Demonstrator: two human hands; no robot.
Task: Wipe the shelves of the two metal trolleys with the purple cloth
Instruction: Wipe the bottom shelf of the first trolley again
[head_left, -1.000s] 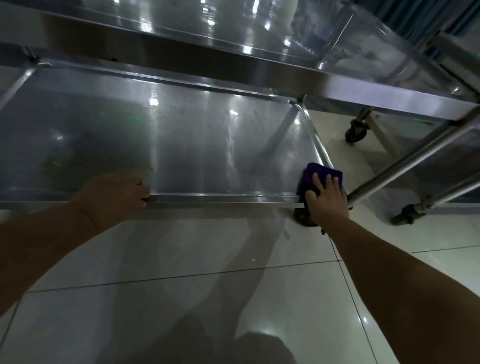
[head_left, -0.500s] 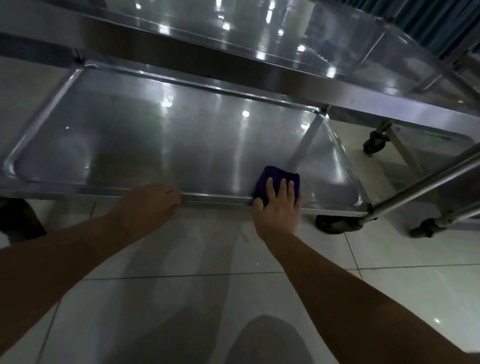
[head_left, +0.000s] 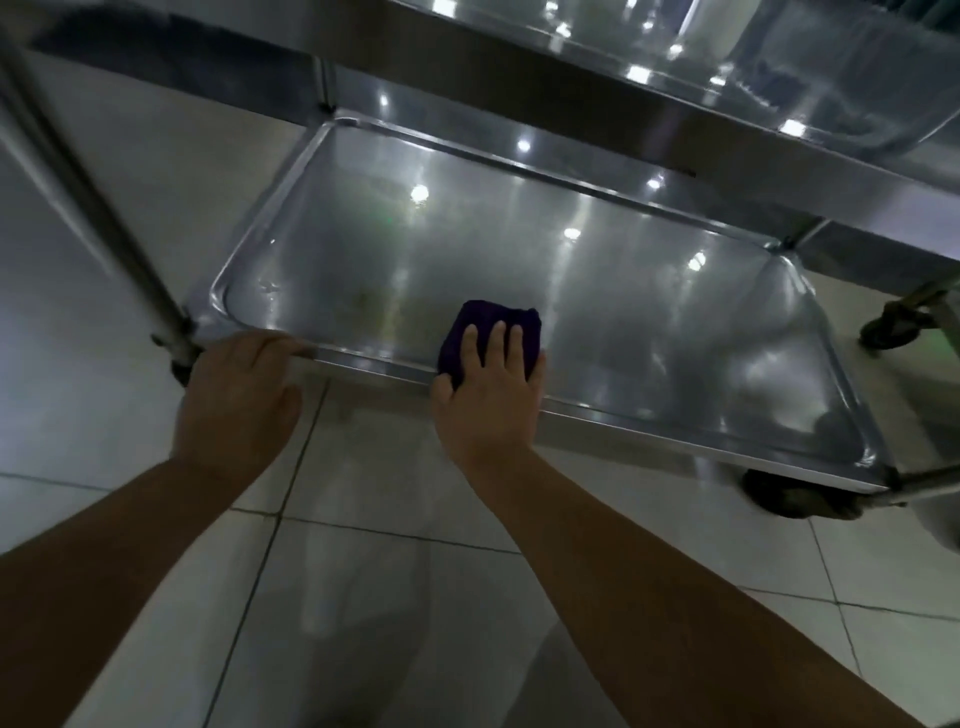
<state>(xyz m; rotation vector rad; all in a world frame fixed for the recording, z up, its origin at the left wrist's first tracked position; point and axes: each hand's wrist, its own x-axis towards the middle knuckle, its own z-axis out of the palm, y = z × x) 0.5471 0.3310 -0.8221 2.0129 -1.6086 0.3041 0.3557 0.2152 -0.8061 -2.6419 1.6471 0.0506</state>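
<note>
- Two bare forearms reach in from the bottom edge of the view, over a pale tiled floor (head_left: 389, 519) with dark grout lines.
- Left hand (head_left: 239, 395): its fingers are curled over the front rim (head_left: 363, 361) of the trolley's bottom shelf (head_left: 649, 322), gripping it near the left corner, just beside an upright steel post (head_left: 93, 208).
- Right hand (head_left: 488, 400): it lies flat with the fingers straight and slightly spread, pressing down on the purple cloth (head_left: 498, 313). The thumb sits at the cloth's left edge.
- The purple cloth is bunched into a small pad and rests on the bottom shelf just inside the front rim, roughly midway along it. Most of it is under the fingers, with only its far edge showing beyond the fingertips.
- The bottom shelf is a shallow steel tray with a raised lip and rounded corners. Bright spots of reflected light dot it, and faint smudges show toward its left part.
- A dark castor (head_left: 795, 499) sits under the near right corner, and another (head_left: 893, 325) stands farther back on the right.
- An upper shelf (head_left: 779, 78), also shiny steel, crosses the top of the view above the far side.
</note>
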